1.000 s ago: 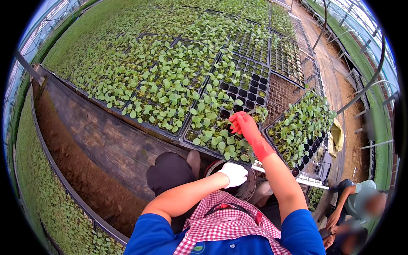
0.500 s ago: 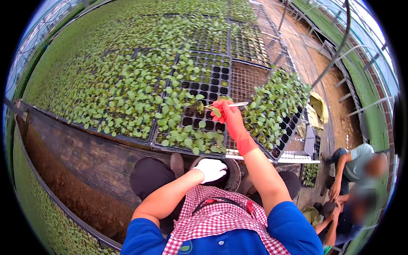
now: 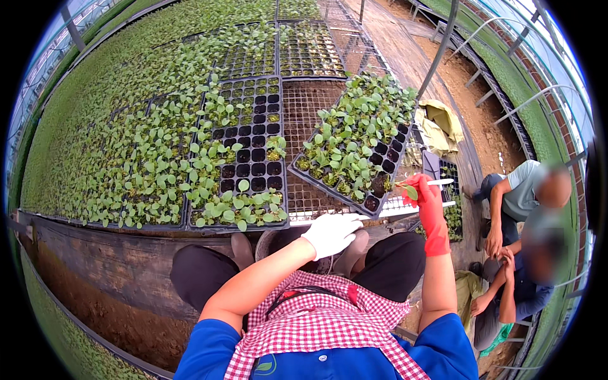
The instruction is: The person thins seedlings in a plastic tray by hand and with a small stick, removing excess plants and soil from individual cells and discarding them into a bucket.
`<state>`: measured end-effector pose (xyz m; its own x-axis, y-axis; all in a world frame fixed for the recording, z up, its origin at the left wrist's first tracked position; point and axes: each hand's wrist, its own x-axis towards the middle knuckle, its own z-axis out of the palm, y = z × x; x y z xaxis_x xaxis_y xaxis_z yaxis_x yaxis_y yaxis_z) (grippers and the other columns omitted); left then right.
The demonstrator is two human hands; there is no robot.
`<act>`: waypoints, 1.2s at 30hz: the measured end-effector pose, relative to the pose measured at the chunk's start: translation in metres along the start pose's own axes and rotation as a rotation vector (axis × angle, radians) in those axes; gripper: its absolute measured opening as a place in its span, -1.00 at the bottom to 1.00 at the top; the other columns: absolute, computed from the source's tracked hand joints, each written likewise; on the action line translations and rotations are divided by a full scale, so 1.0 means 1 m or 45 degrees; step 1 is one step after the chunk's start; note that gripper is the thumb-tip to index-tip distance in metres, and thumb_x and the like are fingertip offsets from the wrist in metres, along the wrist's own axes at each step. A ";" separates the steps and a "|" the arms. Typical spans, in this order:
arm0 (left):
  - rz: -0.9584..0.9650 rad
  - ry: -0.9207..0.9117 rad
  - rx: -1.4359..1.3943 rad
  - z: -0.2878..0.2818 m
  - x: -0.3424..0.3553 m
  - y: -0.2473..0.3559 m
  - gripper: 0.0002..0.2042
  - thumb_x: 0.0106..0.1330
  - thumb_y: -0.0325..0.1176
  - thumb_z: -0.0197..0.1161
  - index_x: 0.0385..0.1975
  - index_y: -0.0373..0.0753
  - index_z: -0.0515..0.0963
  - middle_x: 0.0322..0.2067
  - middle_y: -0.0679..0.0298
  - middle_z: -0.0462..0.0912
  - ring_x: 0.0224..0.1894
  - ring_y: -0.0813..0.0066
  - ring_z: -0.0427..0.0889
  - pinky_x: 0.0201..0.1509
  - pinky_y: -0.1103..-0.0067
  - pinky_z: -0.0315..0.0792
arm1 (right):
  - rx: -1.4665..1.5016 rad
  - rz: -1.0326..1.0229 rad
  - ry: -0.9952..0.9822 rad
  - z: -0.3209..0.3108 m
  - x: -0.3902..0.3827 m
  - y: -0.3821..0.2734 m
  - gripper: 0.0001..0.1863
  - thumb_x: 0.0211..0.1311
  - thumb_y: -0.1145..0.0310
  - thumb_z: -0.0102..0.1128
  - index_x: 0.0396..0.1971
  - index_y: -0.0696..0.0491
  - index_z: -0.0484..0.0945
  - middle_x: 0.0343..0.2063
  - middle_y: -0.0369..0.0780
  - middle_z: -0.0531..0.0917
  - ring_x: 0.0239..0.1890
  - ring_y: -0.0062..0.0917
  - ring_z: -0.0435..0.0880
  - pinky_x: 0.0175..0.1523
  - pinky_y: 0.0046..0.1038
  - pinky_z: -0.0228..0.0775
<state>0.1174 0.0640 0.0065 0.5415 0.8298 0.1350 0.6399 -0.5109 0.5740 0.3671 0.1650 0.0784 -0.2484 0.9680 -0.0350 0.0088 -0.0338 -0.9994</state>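
Note:
My right hand (image 3: 428, 204), in a red rubber glove, is closed on a small green seedling (image 3: 411, 191) and a slim white stick-like tool (image 3: 442, 182). It is beside the near right corner of a black cell tray (image 3: 372, 204), set askew and full of leafy seedlings (image 3: 358, 126). Gloved in white, my left hand (image 3: 332, 235) hangs over my lap with fingers stretched out and nothing visible in it. Below it is a dark round bucket (image 3: 269, 244), partly hidden. To the left, another black tray (image 3: 286, 212) has seedlings at its left and front and several bare cells.
Wire-mesh bench (image 3: 307, 123) shows between the trays, with more seedling trays (image 3: 126, 158) stretching left. A yellowish sack (image 3: 440, 123) and a metal post (image 3: 440, 50) stand at the right. Two people (image 3: 516, 215) sit low at the far right.
My right hand has moved right, away from the left tray, carrying the seedling and white tool past the askew tray. My left hand has shifted slightly right and up; the view has turned right.

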 end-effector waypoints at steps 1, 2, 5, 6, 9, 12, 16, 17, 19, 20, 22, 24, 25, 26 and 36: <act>0.014 0.087 0.065 0.003 0.012 0.004 -0.65 0.30 -0.24 0.04 0.04 -0.20 0.48 0.11 0.16 0.49 -0.05 0.17 0.58 0.01 0.35 0.46 | -0.028 0.030 0.006 -0.007 -0.004 0.004 -0.64 0.46 0.08 -0.15 -0.31 0.08 0.46 -0.46 -0.22 0.65 -0.59 -0.63 0.59 -0.58 -0.72 0.21; -0.055 0.014 0.080 0.004 0.023 0.005 -0.66 0.30 -0.24 0.05 0.04 -0.18 0.49 0.11 0.16 0.48 -0.08 0.17 0.59 -0.02 0.35 0.47 | -0.046 0.040 0.028 -0.012 -0.007 0.008 -0.62 0.46 0.06 -0.14 -0.31 0.08 0.46 -0.44 -0.22 0.65 -0.59 -0.63 0.60 -0.58 -0.72 0.21; -0.181 -0.005 0.123 0.001 0.045 0.000 -0.66 0.27 -0.27 0.07 0.03 -0.17 0.48 0.09 0.14 0.49 -0.14 0.18 0.62 -0.07 0.35 0.50 | -0.051 0.079 0.068 -0.017 -0.014 0.015 -0.60 0.45 0.04 -0.12 -0.31 0.10 0.48 -0.39 -0.23 0.65 -0.59 -0.63 0.61 -0.58 -0.72 0.22; -0.235 -0.016 0.123 -0.001 0.049 -0.001 -0.65 0.27 -0.28 0.06 0.04 -0.17 0.46 0.08 0.13 0.49 -0.11 0.18 0.61 -0.05 0.36 0.49 | -0.050 0.062 0.067 -0.020 -0.014 0.020 -0.59 0.45 0.04 -0.13 -0.31 0.10 0.48 -0.41 -0.24 0.65 -0.59 -0.64 0.60 -0.58 -0.72 0.22; -0.382 -0.017 0.125 -0.002 0.051 -0.010 -0.60 0.25 -0.35 0.05 0.12 -0.20 0.38 0.14 0.10 0.42 0.05 0.17 0.52 0.07 0.37 0.44 | -0.097 0.098 0.046 -0.023 -0.016 0.032 -0.57 0.46 0.02 -0.16 -0.29 0.09 0.51 -0.57 -0.28 0.62 -0.64 -0.69 0.56 -0.58 -0.72 0.21; -0.377 0.085 0.075 -0.001 0.046 -0.020 -0.55 0.25 -0.37 0.02 0.19 -0.20 0.33 0.25 0.10 0.32 0.23 0.23 0.38 0.24 0.42 0.33 | -0.153 0.138 -0.021 -0.017 -0.013 0.037 -0.56 0.44 -0.01 -0.14 -0.30 0.07 0.54 -0.59 -0.30 0.61 -0.65 -0.72 0.52 -0.56 -0.72 0.19; -0.319 0.184 0.049 0.012 0.044 -0.029 -0.55 0.27 -0.35 0.03 0.21 -0.17 0.32 0.24 0.14 0.34 0.24 0.23 0.36 0.26 0.43 0.31 | -0.247 0.138 -0.054 -0.012 -0.009 0.035 -0.58 0.44 0.01 -0.14 -0.29 0.06 0.53 -0.58 -0.31 0.61 -0.64 -0.73 0.52 -0.56 -0.71 0.19; -0.334 0.176 0.034 0.013 0.042 -0.029 -0.55 0.28 -0.34 0.03 0.20 -0.16 0.32 0.24 0.15 0.34 0.24 0.23 0.36 0.27 0.43 0.31 | -0.242 0.138 -0.056 -0.013 -0.008 0.037 -0.58 0.44 0.01 -0.14 -0.29 0.06 0.53 -0.58 -0.31 0.61 -0.64 -0.73 0.52 -0.56 -0.71 0.19; -0.343 0.178 0.020 0.011 0.044 -0.024 -0.55 0.28 -0.34 0.03 0.20 -0.14 0.33 0.24 0.15 0.34 0.24 0.23 0.36 0.27 0.43 0.30 | -0.141 0.053 -0.022 -0.017 -0.003 0.041 -0.59 0.46 0.05 -0.17 -0.29 0.06 0.53 -0.56 -0.30 0.62 -0.64 -0.73 0.51 -0.56 -0.71 0.18; -0.384 0.122 -0.009 0.010 0.044 -0.021 -0.56 0.28 -0.33 0.03 0.20 -0.12 0.34 0.23 0.16 0.36 0.24 0.23 0.37 0.28 0.43 0.30 | -0.142 0.048 -0.024 -0.019 -0.001 0.042 -0.59 0.46 0.05 -0.17 -0.29 0.06 0.53 -0.56 -0.30 0.62 -0.64 -0.73 0.51 -0.56 -0.71 0.18; -0.367 0.164 0.088 0.016 0.041 -0.022 -0.59 0.30 -0.27 0.02 0.16 -0.10 0.37 0.17 0.10 0.41 0.13 0.16 0.47 0.19 0.37 0.37 | -0.094 -0.022 0.165 -0.023 0.004 0.042 -0.60 0.47 0.07 -0.18 -0.29 0.09 0.52 -0.57 -0.28 0.63 -0.63 -0.72 0.53 -0.58 -0.72 0.19; -0.351 0.193 0.079 0.018 0.040 -0.018 -0.60 0.30 -0.27 0.02 0.16 -0.10 0.38 0.16 0.08 0.42 0.13 0.16 0.48 0.18 0.37 0.38 | -0.065 -0.064 0.258 -0.027 0.010 0.041 -0.60 0.48 0.09 -0.19 -0.27 0.08 0.52 -0.56 -0.28 0.63 -0.62 -0.72 0.54 -0.57 -0.72 0.20; -0.334 0.215 0.066 0.016 0.041 -0.014 -0.61 0.30 -0.27 0.02 0.15 -0.10 0.39 0.15 0.07 0.44 0.12 0.15 0.48 0.17 0.36 0.38 | -0.035 -0.100 0.355 -0.031 0.014 0.040 -0.61 0.48 0.10 -0.19 -0.25 0.08 0.51 -0.56 -0.28 0.63 -0.61 -0.71 0.55 -0.57 -0.72 0.20; -0.311 0.222 0.065 0.016 0.043 -0.013 -0.62 0.31 -0.27 0.03 0.13 -0.11 0.40 0.14 0.07 0.45 0.12 0.16 0.48 0.18 0.36 0.38 | -0.033 -0.140 0.393 -0.036 0.021 0.044 -0.62 0.49 0.10 -0.20 -0.22 0.08 0.50 -0.54 -0.27 0.64 -0.61 -0.71 0.56 -0.57 -0.72 0.20; -0.183 0.501 -0.147 0.020 0.025 -0.014 -0.76 0.21 -0.42 0.12 -0.13 -0.24 0.56 -0.20 0.10 0.63 -0.14 0.13 0.62 -0.02 0.39 0.50 | -0.083 -0.129 0.308 -0.026 0.079 0.044 -0.64 0.48 0.12 -0.18 -0.26 0.07 0.53 -0.56 -0.30 0.62 -0.65 -0.71 0.56 -0.60 -0.72 0.21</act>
<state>0.1332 0.0872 -0.0141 0.1878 0.9246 0.3315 0.6163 -0.3737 0.6932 0.3728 0.2469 0.0320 -0.0127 0.9972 0.0741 0.0602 0.0747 -0.9954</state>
